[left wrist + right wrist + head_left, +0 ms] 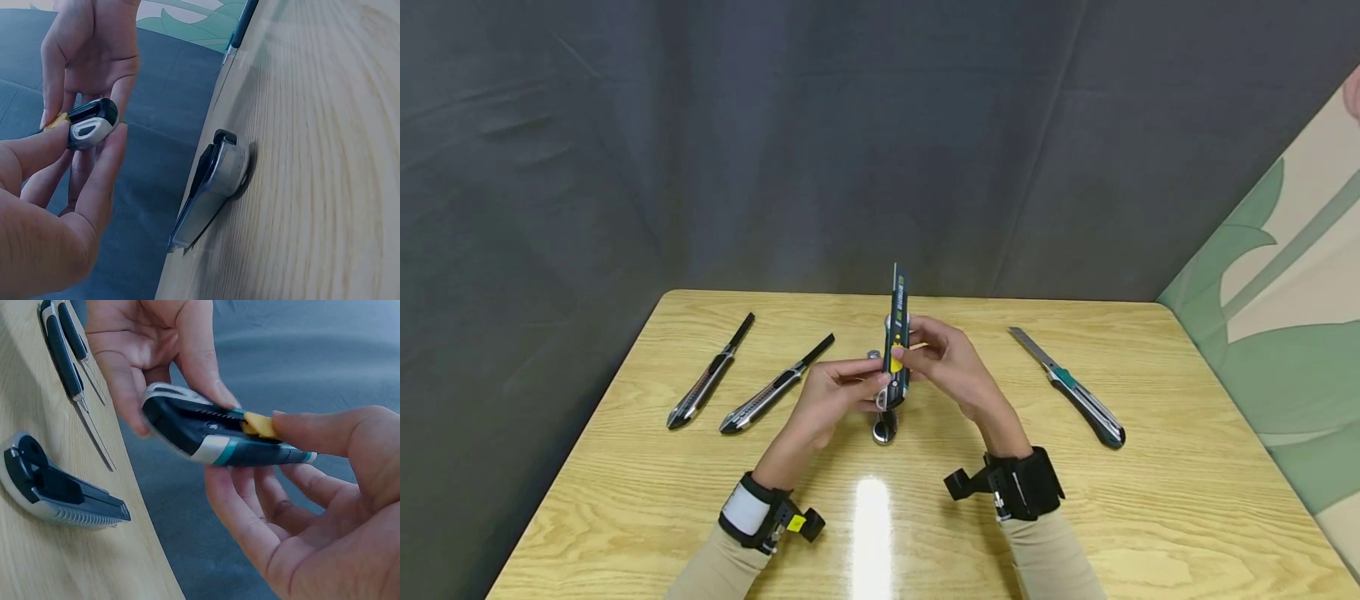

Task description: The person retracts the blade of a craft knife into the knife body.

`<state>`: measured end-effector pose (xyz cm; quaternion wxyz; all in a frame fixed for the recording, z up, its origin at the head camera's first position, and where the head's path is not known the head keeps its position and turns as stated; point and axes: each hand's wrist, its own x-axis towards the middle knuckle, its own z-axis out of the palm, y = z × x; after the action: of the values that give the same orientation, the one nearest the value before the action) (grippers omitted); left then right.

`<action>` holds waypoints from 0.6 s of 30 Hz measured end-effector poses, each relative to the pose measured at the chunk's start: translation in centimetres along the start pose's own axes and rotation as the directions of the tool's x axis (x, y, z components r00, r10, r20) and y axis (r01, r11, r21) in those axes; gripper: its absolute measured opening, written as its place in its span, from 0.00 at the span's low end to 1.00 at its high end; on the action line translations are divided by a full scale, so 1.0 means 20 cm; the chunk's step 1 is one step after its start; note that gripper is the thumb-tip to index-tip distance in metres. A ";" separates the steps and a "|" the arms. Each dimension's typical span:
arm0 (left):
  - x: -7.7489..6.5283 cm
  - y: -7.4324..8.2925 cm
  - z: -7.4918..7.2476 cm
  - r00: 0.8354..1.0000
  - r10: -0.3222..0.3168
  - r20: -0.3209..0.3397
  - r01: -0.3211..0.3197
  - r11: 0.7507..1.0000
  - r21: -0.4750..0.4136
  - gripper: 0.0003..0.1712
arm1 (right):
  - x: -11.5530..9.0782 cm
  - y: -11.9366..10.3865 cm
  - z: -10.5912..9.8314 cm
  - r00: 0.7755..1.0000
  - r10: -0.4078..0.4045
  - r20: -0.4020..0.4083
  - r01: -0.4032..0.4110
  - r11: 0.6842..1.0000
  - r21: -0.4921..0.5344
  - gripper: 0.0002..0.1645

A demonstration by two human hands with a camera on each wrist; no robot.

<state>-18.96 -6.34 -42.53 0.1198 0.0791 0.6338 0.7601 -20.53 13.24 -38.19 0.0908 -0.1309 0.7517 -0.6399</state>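
Observation:
Both hands hold a black box cutter (pixel 898 304) with white and teal parts above the middle of the table, its nose pointing away from me. My left hand (pixel 826 398) pinches its rear end between thumb and fingers. From the other side my right hand (pixel 958 371) grips the body, thumb on the yellow slider (pixel 259 425). Below the hands a silver and black cutter (pixel 69 494) lies on the table, partly hidden in the head view. To the right rests a teal and black cutter (pixel 1078 396) with its blade out.
Two grey and black cutters, one farther left (pixel 707 383) and one nearer the hands (pixel 767 400), lie slanted on the wooden table (pixel 625 517). A dark curtain (pixel 880 150) hangs behind it. On the right is a leaf-patterned surface (pixel 1285 333).

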 end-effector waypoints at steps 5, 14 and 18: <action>0.00 -0.01 0.00 1.000 0.001 -0.007 -0.001 1.000 -0.013 0.20 | 0.01 0.00 0.01 1.000 0.016 0.003 -0.016 1.000 0.017 0.22; 0.00 -0.02 0.00 0.999 0.026 -0.026 -0.027 1.000 -0.011 0.19 | 0.00 0.00 0.02 0.999 -0.020 0.032 0.020 1.000 -0.002 0.18; -0.01 -0.03 0.01 0.998 0.053 -0.040 -0.054 0.998 -0.014 0.19 | 0.00 0.01 0.02 0.997 -0.051 0.059 0.053 0.998 -0.031 0.17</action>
<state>-18.77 -6.13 -43.03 0.0876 0.0801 0.6281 0.7690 -20.49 12.96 -38.34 0.0935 -0.1704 0.7555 -0.6256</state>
